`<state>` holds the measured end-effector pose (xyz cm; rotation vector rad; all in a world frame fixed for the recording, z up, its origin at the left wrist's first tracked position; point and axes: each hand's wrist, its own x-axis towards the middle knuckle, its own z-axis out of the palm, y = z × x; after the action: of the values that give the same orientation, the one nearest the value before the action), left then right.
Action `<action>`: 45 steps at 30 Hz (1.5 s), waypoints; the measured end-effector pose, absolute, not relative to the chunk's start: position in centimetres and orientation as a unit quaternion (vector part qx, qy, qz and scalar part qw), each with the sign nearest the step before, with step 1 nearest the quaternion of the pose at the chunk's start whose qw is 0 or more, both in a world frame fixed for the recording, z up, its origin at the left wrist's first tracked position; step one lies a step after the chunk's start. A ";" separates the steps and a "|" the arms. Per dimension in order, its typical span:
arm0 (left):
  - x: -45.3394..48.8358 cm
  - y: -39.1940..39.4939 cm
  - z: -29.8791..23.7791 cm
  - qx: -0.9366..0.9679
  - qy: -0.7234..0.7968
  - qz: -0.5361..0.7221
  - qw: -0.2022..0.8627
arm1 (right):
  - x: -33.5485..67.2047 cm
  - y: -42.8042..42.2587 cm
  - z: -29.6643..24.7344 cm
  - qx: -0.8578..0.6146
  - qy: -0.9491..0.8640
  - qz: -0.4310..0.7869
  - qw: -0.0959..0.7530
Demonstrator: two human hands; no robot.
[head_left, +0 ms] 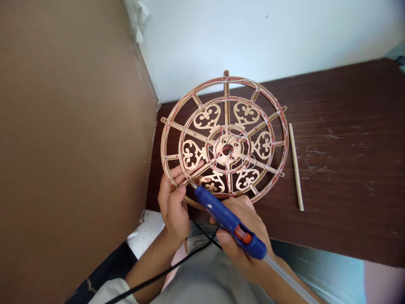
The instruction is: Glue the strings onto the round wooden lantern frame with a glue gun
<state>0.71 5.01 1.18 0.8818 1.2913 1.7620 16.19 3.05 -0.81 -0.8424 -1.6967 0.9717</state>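
A round gold frame (227, 92) with spokes, rings and scrolled ornaments is tilted over the table, red and white wires running along its rings and hub. My left hand (174, 204) grips its lower left rim, thumb on top and fingers reaching underneath. In my right hand (249, 219) is a blue hot glue gun (218, 207), its nozzle at the inner ring near my left thumb. A clear glue stick (287, 278) sticks out of the gun's back end. The right fingers are partly hidden behind the gun and rim.
A thin pale stick (296, 166) lies on the dark brown wooden table (348, 139) right of the frame. A large brown panel (72, 118) stands close on the left. A white wall (268, 38) rises behind. A black cord (164, 272) crosses my lap.
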 end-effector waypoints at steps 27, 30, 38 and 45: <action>1.2 5.1 1.7 0.338 0.494 0.700 0.390 | 15.8 3.5 -1.0 -0.342 -0.714 0.378 0.480; 1.1 5.1 1.6 0.339 0.489 0.702 0.391 | 15.8 3.5 -0.9 -0.339 -0.716 0.378 0.479; 0.9 5.1 1.6 0.339 0.484 0.704 0.392 | 15.7 3.6 -0.8 -0.339 -0.717 0.374 0.480; 1.1 5.2 1.7 0.331 0.482 0.708 0.397 | 15.8 3.6 -0.7 -0.336 -0.722 0.380 0.471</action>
<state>1.13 5.17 1.68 0.8374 1.2206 1.7939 15.82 3.64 -0.74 -0.8234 -1.7669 0.9295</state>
